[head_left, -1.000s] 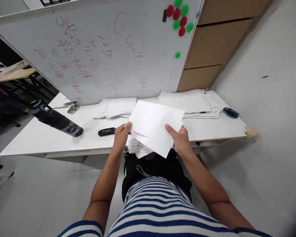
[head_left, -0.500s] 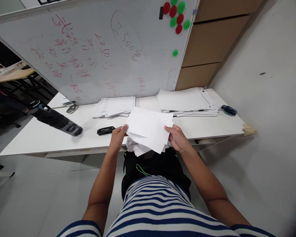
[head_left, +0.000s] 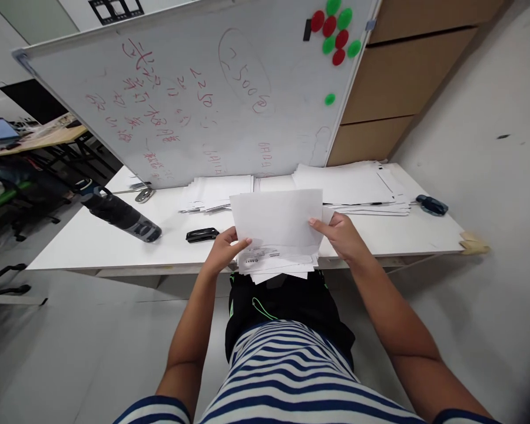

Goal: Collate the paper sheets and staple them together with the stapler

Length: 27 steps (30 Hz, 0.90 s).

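White sheets of paper (head_left: 278,215) are held up between my hands over the desk's front edge. My left hand (head_left: 225,252) pinches their lower left side, thumb lying over the front. On the right side, my right hand (head_left: 343,237) grips them with its thumb on top and its fingers hidden behind. Just below the raised sheets, a loose pile of papers (head_left: 282,268) with some printed marks shows at the desk edge, its corners uneven. A black stapler (head_left: 202,235) lies left of my left hand.
Behind my hands are a left paper stack (head_left: 216,191) and a larger right stack (head_left: 340,184). A dark bottle (head_left: 119,212) stands at left on the white desk (head_left: 83,250). A whiteboard (head_left: 181,106) rises behind. A dark blue object (head_left: 431,205) lies at right.
The fanned, tilted sheets are now squarer and more upright. My left thumb has shifted onto their lower front, and more of the printed pile shows below. The view has turned slightly left.
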Each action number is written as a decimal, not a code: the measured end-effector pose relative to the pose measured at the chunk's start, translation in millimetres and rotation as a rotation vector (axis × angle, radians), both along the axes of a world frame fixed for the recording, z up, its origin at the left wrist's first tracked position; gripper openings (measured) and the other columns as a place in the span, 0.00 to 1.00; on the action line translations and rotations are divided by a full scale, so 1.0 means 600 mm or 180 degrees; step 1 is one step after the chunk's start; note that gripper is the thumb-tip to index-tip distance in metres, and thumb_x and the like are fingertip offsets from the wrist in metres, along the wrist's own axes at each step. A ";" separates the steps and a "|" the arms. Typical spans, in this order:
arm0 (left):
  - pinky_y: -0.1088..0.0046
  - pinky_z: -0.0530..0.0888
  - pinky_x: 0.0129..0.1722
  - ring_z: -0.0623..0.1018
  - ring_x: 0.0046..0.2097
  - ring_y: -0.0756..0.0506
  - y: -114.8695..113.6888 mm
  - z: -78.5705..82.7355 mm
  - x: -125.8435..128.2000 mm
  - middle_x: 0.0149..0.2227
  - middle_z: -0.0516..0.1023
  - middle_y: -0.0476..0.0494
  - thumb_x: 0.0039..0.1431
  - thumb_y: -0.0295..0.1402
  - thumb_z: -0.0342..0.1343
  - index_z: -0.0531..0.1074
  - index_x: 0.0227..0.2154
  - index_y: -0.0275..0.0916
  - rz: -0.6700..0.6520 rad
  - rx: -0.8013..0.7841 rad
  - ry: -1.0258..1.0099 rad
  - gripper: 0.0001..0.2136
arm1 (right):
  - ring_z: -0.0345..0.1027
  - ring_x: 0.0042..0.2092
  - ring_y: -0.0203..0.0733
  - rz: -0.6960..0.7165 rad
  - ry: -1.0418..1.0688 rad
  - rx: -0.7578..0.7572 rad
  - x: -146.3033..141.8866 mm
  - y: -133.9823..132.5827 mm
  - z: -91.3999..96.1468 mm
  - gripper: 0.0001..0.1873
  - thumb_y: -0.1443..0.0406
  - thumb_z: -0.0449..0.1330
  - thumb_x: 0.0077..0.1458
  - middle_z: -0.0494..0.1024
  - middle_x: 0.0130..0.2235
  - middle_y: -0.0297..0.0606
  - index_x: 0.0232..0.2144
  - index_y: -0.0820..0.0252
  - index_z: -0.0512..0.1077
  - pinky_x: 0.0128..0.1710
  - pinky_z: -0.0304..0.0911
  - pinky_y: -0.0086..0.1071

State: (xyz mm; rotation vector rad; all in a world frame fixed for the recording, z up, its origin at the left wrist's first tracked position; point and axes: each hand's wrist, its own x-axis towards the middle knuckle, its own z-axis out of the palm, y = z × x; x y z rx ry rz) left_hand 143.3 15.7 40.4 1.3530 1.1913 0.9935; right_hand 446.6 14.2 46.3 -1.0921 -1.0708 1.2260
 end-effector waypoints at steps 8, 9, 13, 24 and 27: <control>0.60 0.74 0.48 0.80 0.45 0.39 0.028 -0.026 0.019 0.42 0.82 0.38 0.42 0.43 0.72 0.79 0.39 0.37 0.0695 0.0128 -0.0632 0.22 | 0.75 0.47 0.48 0.0032 -0.0335 0.0283 -0.029 -0.006 -0.017 0.22 0.56 0.70 0.48 0.82 0.43 0.37 0.45 0.56 0.78 0.50 0.69 0.45; 0.61 0.74 0.48 0.80 0.45 0.39 0.028 -0.032 0.021 0.42 0.82 0.38 0.41 0.43 0.72 0.79 0.39 0.37 0.0715 0.0089 -0.0641 0.22 | 0.75 0.47 0.48 0.0018 -0.0335 0.0243 -0.034 -0.005 -0.030 0.23 0.56 0.70 0.48 0.82 0.44 0.38 0.45 0.56 0.77 0.50 0.69 0.44; 0.66 0.75 0.42 0.80 0.40 0.43 0.023 -0.051 0.020 0.37 0.81 0.42 0.40 0.43 0.72 0.77 0.37 0.37 0.0720 0.0041 -0.0388 0.22 | 0.74 0.48 0.47 -0.0002 -0.0073 0.0223 -0.049 0.000 -0.077 0.27 0.55 0.70 0.48 0.81 0.46 0.39 0.49 0.57 0.74 0.51 0.68 0.43; 0.59 0.76 0.48 0.78 0.49 0.37 0.014 -0.045 0.018 0.46 0.81 0.38 0.45 0.46 0.69 0.78 0.42 0.37 0.0382 -0.0322 -0.0105 0.23 | 0.75 0.47 0.51 -0.0244 -0.0701 -0.0078 -0.061 -0.016 -0.100 0.22 0.52 0.64 0.54 0.82 0.45 0.44 0.45 0.61 0.76 0.48 0.68 0.43; 0.61 0.77 0.44 0.80 0.45 0.38 0.001 -0.036 0.016 0.44 0.82 0.38 0.46 0.47 0.68 0.78 0.42 0.36 0.0327 -0.0365 0.0017 0.23 | 0.75 0.47 0.51 -0.0273 -0.1056 0.0015 -0.059 -0.031 -0.088 0.22 0.52 0.62 0.55 0.82 0.46 0.44 0.46 0.61 0.76 0.46 0.69 0.41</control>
